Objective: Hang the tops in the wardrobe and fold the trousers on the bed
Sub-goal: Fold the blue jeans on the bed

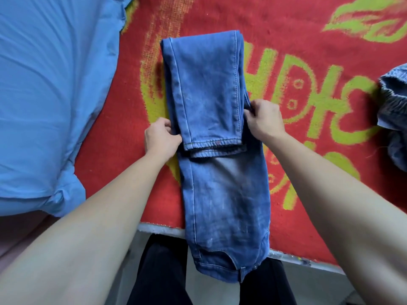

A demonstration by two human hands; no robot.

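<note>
A pair of blue jeans (211,111) lies lengthwise on the red bed cover (308,47). The legs are folded back over the upper part, their hems ending near the middle. The waistband hangs over the bed's near edge. My left hand (160,139) pinches the left edge of the folded layer beside the hems. On the opposite side, my right hand (264,119) grips the right edge of the jeans at about the same height.
A light blue pillow (50,102) fills the left side of the bed. A crumpled grey-blue denim garment (394,115) lies at the right edge. The red cover carries yellow-green patterns. My dark trousers (163,274) show below the bed's edge.
</note>
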